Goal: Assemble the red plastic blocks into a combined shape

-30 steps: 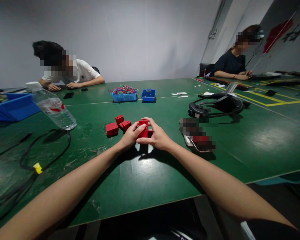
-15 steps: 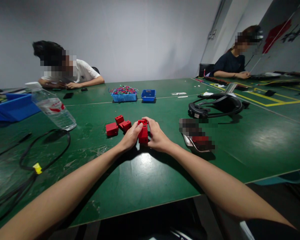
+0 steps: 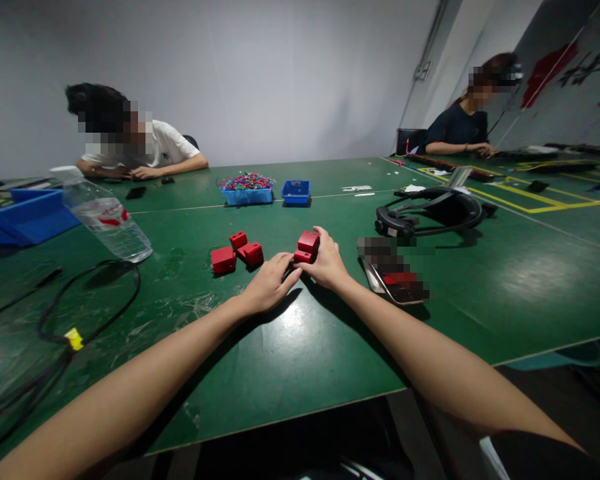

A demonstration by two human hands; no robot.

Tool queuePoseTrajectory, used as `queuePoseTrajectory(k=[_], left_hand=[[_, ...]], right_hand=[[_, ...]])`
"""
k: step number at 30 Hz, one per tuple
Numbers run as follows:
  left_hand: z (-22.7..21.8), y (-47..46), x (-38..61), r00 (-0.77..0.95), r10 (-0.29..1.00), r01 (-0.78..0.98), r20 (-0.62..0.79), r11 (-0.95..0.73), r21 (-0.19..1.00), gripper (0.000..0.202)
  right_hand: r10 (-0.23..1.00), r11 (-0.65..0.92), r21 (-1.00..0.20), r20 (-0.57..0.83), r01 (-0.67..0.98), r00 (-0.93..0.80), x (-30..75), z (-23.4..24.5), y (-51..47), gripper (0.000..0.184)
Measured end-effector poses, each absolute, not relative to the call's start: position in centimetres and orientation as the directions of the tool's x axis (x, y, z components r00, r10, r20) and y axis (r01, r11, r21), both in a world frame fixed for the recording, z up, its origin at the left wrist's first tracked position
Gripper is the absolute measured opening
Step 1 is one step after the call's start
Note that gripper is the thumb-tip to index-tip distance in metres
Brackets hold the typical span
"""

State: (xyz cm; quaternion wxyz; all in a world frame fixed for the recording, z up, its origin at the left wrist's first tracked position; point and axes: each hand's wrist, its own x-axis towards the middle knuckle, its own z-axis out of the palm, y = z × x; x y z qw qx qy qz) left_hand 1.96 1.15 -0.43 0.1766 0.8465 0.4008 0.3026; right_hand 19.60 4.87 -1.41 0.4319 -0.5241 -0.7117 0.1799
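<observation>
My right hand (image 3: 325, 265) is closed round a small stack of red blocks (image 3: 307, 245) that rests on the green table (image 3: 290, 333). My left hand (image 3: 270, 283) lies just left of it, fingers stretched toward the stack, holding nothing. Three more loose red blocks (image 3: 237, 252) lie a little farther left on the table.
A plastic water bottle (image 3: 105, 217) lies at the left beside a blue bin (image 3: 23, 213) and black cables (image 3: 60, 320). Two small blue trays (image 3: 265, 190) stand farther back. A black headset (image 3: 430, 210) and a phone (image 3: 395, 277) lie to the right. Two other people sit at the far side.
The red stack has moved right and down onto the table under my right hand. My left hand has let go of it and opened.
</observation>
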Motion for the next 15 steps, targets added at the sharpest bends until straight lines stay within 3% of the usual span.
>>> queuePoseTrajectory(k=[7, 10, 12, 15], left_hand=[[-1.2, 1.3, 1.9, 0.551, 0.757, 0.656, 0.351, -0.652, 0.379, 0.046], [-1.2, 1.3, 1.8, 0.565, 0.744, 0.662, 0.357, -0.667, 0.342, 0.045], [-1.1, 1.3, 1.8, 0.580, 0.730, 0.656, 0.360, -0.681, 0.325, 0.038], [-1.2, 1.5, 1.9, 0.593, 0.722, 0.662, 0.356, -0.689, 0.295, 0.027]], right_hand=[[0.893, 0.318, -0.741, 0.443, 0.592, 0.074, 19.4, -2.0, 4.9, 0.082], [0.850, 0.341, -0.667, 0.519, 0.662, 0.086, 19.3, -0.6, 3.9, 0.068], [0.786, 0.479, -0.548, 0.615, 0.686, -0.057, 19.2, 0.7, 3.2, 0.057], [0.677, 0.720, -0.453, 0.624, 0.526, -0.390, 18.9, 1.9, 2.2, 0.037]])
